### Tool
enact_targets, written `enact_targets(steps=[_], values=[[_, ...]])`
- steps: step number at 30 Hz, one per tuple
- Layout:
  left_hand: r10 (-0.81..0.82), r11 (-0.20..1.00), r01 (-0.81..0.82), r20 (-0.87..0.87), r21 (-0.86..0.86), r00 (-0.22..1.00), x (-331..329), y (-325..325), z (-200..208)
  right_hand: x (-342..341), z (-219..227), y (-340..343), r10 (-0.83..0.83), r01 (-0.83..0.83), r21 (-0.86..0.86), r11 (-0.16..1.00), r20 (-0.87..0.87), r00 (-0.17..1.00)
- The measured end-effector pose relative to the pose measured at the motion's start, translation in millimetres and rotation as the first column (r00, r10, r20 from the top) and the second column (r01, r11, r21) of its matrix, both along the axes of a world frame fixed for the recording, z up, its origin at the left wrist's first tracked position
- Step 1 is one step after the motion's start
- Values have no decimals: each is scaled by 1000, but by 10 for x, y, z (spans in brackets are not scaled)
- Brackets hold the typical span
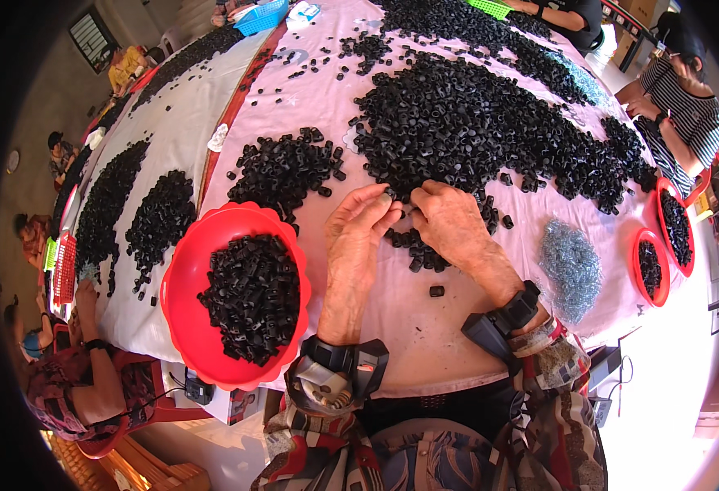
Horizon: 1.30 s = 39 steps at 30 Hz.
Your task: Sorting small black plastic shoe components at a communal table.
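1) In the large red bowl (181,295), scallop-rimmed and set just left of the person's left forearm, small black pieces (253,299) are heaped toward the right side
2) Near the table's right edge, a smaller red bowl (659,296) and, just behind it, another red bowl (688,268) are placed; black pieces are contained in both
3) A blue basket (263,20) is stood at the far side, something white being seen in it; a red basket (65,270) is seen at the far left, its contents too small to be told
4) The left hand (358,225) and the right hand (453,221) are brought close together at the near edge of the main pile (441,114) of black pieces — the fingers of both are curled as in a pinch, but whether a piece is gripped between them cannot be told
5) The table is covered by a pink cloth (449,327), on which a side pile (281,172) of black pieces and a heap of clear bluish pieces (570,270) are spread; a red strip (232,106) is bordered by a whitish cloth (204,98), where more black pieces are strewn
6) Beyond, a person in a striped top (691,110) is seated on the right, a person in a dark patterned top (89,385) at lower left — and a barred window (92,39) is set in the wall
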<state>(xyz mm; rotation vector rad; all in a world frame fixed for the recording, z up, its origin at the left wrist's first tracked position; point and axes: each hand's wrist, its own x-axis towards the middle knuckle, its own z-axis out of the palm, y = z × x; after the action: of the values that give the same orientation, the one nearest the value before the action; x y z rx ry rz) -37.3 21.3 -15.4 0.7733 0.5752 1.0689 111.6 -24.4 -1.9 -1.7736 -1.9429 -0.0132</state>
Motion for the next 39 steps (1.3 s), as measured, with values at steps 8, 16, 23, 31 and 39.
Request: enact_targets(steps=[8, 16, 23, 31, 39], values=[[-36, 999, 36, -17, -2, 999, 25, -5, -18, 59, 65, -77, -23, 19, -83, 996, -43, 999], [-79, 997, 79, -57, -12, 995, 5, -23, 5, 118, 91, -52, 44, 4, 63, 998, -733, 678], [-95, 995, 94, -78, -16, 992, 59, -70, 64, 47, 146, -60, 22, -34, 11, 999, -939, 343], [-108, 994, 109, -81, -2, 991, 70, -84, 69, 45, 91, -53, 28, -10, 26, 1000, -923, 385], [-83, 995, 90, -127, 50, 988, 90, -94, 55, 0, 137, -75, -11, 46, 12, 999, -891, 454]])
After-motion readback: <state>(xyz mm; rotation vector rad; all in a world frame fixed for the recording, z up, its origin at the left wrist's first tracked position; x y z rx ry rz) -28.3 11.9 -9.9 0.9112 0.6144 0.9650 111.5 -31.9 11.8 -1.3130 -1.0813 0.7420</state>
